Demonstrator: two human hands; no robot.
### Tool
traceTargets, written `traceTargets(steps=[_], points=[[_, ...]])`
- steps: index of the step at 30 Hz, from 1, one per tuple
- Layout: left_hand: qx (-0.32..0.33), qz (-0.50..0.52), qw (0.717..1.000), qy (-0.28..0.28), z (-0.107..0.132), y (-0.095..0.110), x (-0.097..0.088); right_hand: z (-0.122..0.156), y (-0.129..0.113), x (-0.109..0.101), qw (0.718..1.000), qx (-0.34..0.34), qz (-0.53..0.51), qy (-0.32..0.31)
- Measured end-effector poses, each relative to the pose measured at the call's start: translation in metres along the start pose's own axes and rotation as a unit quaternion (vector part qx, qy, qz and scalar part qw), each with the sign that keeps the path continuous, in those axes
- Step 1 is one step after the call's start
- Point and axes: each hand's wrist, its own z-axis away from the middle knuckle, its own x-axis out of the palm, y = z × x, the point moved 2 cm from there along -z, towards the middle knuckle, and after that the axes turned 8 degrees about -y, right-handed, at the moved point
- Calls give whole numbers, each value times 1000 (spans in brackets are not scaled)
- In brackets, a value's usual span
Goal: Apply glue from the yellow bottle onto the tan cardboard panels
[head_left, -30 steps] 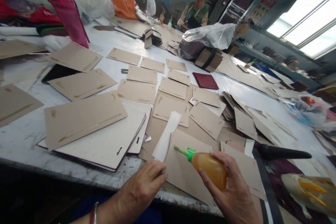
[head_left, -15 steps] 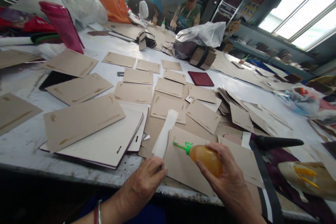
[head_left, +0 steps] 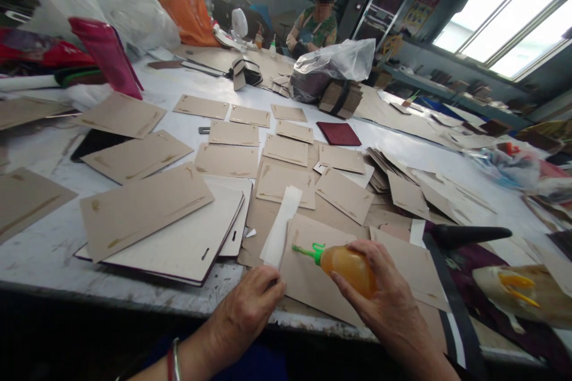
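My right hand (head_left: 384, 303) is wrapped round an orange glue bottle (head_left: 346, 265) with a green nozzle that points left over a brown cardboard panel (head_left: 313, 277) at the near table edge. On the left edge of that panel rests my left hand (head_left: 250, 309), fingers curled and pressed down beside a white paper strip (head_left: 281, 226). A bangle sits on my left wrist.
Many brown cardboard panels (head_left: 232, 161) lie spread over the white table (head_left: 40, 244). A maroon cover (head_left: 338, 133) lies mid-table, and a black-handled tool (head_left: 469, 235) lies to the right. Plastic bags (head_left: 335, 62) and a seated person (head_left: 313, 24) are at the far end.
The view has drifted slightly. My right hand has lifted the glue bottle a little up and to the left. My left hand stays on the panel edge.
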Motion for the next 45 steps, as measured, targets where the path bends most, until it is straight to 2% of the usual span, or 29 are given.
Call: traceTargets(steps=[2,4,5,6,8,9,10,11,12,14,16,19,23,27,30,34,41,45], points=[[-1,2,1000,-1,1,0,1,10,-2,-3,997,59,-42,-10],[3,-1,1000,4,3,0,1,21,0,-6,971,188,-141,41],[6,-3,1000,8,3,0,1,27,3,-7,935,257,-227,89],[9,-6,1000,11,4,1,1,33,6,-9,878,320,-326,140],[17,-13,1000,19,4,1,1,45,14,-12,738,394,-501,223],[22,-16,999,22,4,0,0,52,19,-15,686,409,-547,250],[26,-19,999,26,3,0,0,59,23,-19,663,423,-557,267],[31,-22,999,29,3,0,-1,67,27,-24,671,436,-531,279],[37,-26,999,31,3,-1,-1,76,31,-29,705,446,-472,285],[48,-34,998,34,3,-2,0,93,38,-38,797,453,-299,266],[54,-40,997,35,4,-4,2,106,43,-41,857,444,-143,219],[53,-41,997,41,6,-8,6,116,56,-36,898,395,-58,186],[65,-35,996,45,7,-12,10,112,71,-28,938,304,17,165],[69,-38,996,47,9,-14,10,102,76,-29,960,217,91,154],[57,-38,997,43,11,-13,10,101,74,-37,968,190,103,124],[51,-32,997,38,12,-12,8,104,66,-47,974,186,101,83],[56,-28,998,30,16,-20,14,87,70,-40,971,185,85,127],[60,-29,997,32,19,-26,18,87,70,-42,970,198,70,123]])
